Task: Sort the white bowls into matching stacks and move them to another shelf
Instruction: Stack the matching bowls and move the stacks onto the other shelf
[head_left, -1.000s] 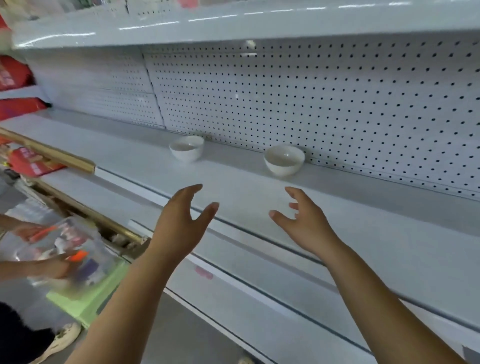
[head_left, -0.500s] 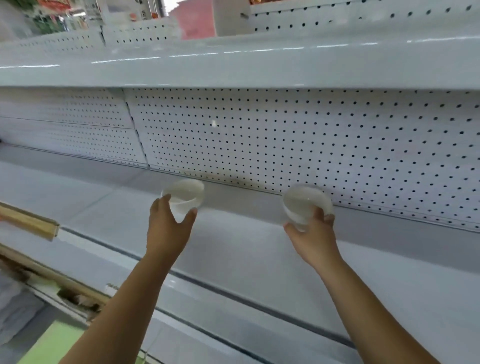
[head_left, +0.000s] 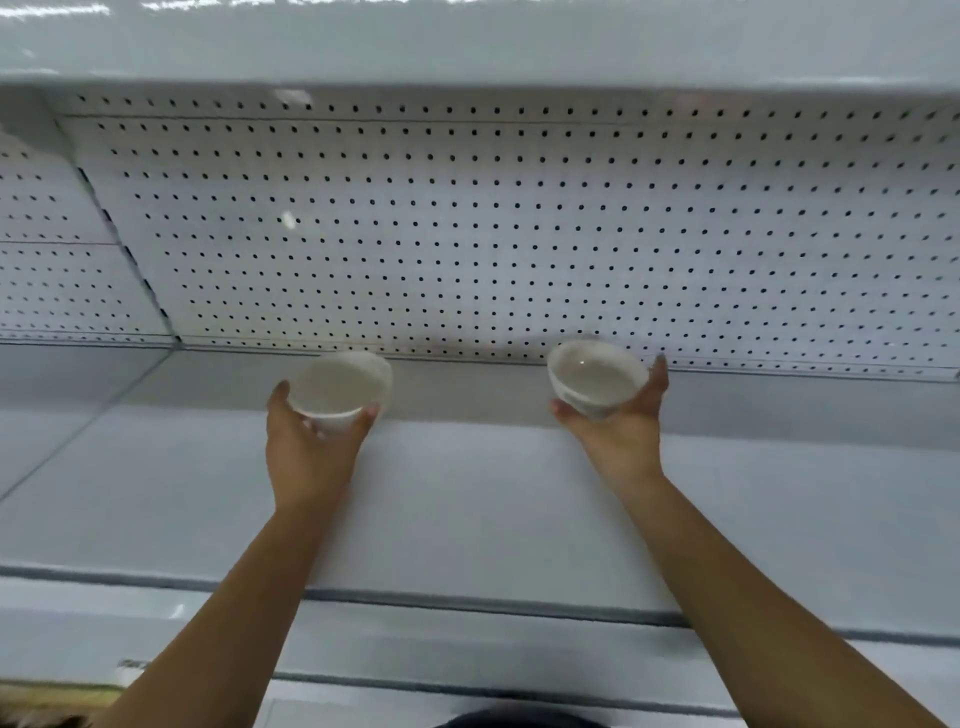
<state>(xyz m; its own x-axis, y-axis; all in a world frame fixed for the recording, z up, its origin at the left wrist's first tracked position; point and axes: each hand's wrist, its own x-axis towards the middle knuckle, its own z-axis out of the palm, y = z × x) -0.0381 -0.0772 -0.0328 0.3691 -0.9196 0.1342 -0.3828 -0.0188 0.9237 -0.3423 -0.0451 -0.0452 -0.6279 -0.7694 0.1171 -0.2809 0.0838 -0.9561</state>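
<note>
I hold two small white bowls above the white shelf (head_left: 493, 499). My left hand (head_left: 306, 447) cups the left white bowl (head_left: 343, 384) from below, fingers around its base. My right hand (head_left: 618, 431) grips the right white bowl (head_left: 595, 376) the same way, thumb on its near side and fingers on its right rim. Both bowls are tilted slightly toward me, so their empty insides show. They are lifted off the shelf, close to the pegboard back wall, and stand well apart from each other.
A white pegboard back panel (head_left: 519, 234) closes the rear. Another white shelf (head_left: 467, 41) runs overhead. The shelf's front edge (head_left: 467, 608) has a dark groove, with a lower shelf (head_left: 467, 649) beneath it. A wooden strip (head_left: 47, 696) shows at bottom left.
My open hands reached in from the shelf front, closed on the two bowls, and lifted them off the shelf. The view tilted upward and closer, away from the aisle at left.
</note>
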